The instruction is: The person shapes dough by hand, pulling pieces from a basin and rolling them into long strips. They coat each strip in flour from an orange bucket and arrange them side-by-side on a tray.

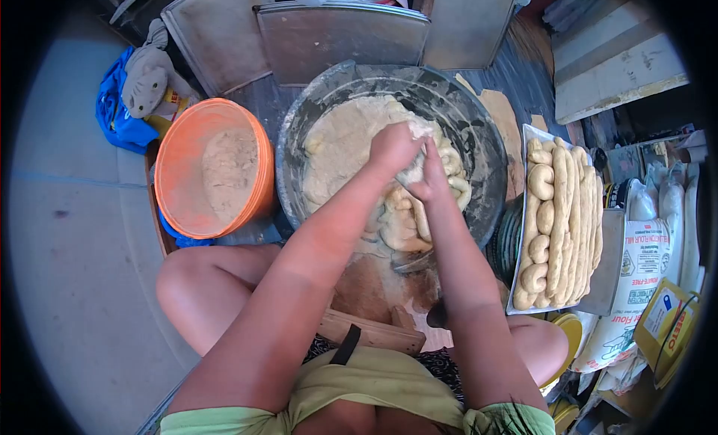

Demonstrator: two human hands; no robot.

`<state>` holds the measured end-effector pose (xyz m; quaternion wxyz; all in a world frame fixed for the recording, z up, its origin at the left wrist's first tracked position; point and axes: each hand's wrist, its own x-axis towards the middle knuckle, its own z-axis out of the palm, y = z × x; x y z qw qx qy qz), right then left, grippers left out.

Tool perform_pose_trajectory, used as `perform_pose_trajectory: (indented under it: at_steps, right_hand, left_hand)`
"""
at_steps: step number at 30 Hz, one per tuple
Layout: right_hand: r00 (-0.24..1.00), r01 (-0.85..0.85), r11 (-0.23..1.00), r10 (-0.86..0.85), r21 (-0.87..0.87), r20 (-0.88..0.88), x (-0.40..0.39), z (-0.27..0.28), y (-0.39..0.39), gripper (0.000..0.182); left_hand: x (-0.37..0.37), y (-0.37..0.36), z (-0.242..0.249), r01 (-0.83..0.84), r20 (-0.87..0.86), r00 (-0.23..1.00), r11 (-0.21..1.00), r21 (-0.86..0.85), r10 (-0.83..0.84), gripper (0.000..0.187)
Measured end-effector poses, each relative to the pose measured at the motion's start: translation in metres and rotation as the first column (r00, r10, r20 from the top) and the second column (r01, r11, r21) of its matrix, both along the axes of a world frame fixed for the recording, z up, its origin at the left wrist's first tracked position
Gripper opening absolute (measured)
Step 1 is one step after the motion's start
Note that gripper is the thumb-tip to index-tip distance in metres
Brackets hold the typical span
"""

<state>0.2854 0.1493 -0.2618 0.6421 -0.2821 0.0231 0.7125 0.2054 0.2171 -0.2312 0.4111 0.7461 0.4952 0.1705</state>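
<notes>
A large dark basin point(486, 173) stands in front of me, its inner wall smeared with dried flour. Inside lies a wide floury mass of dough point(336, 147), with twisted, rope-like dough pieces point(404, 222) at its near side. Over the basin's middle, my left hand point(396, 147) is closed in a fist around pale floury dough point(413, 170). My right hand point(431, 179) presses against the same dough from the right, thumb pointing up and fingers curled, partly hidden. The two hands almost touch.
An orange bucket point(262, 166) of brownish flour stands left of the basin. At right, a tray point(523, 300) carries shaped dough rolls point(562, 226). Flour sacks point(643, 263) lie beyond it. Metal sheets point(344, 42) lean behind the basin; a wooden piece point(374, 332) sits before me.
</notes>
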Motion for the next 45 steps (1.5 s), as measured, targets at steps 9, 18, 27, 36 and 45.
perform_pose_trajectory:
  at_steps: [9, 18, 27, 36, 45]
  right_hand:
    - [0.493, -0.026, 0.874, 0.433, -0.484, 0.755, 0.104, -0.058, -0.100, 0.029]
    - [0.278, 0.637, 0.750, -0.004, -0.181, 0.961, 0.162, -0.111, -0.099, 0.045]
    - [0.402, 0.470, 0.849, 0.040, -0.244, 0.915, 0.169, -0.081, -0.013, 0.022]
    - [0.119, -0.269, 0.910, 0.355, -0.314, 0.927, 0.075, -0.077, -0.051, 0.058]
    - [-0.458, 0.067, 0.832, 0.516, -0.551, 0.724, 0.086, -0.119, -0.093, 0.035]
  left_hand:
    - [0.042, -0.048, -0.086, 0.085, 0.269, 0.962, 0.989, -0.124, -0.049, 0.034]
    - [0.009, -0.031, -0.148, -0.365, 0.066, 0.875, 0.745, -0.558, 0.479, 0.041]
    - [0.004, -0.077, -0.138, 0.432, -0.341, 0.878, 0.863, 0.264, -0.335, 0.047]
    - [-0.001, -0.066, -0.167, 0.305, -0.050, 0.946, 0.931, -0.200, -0.321, 0.052]
    - [-0.110, 0.075, -0.014, -0.085, 0.663, 0.669, 0.921, -0.381, 0.336, 0.031]
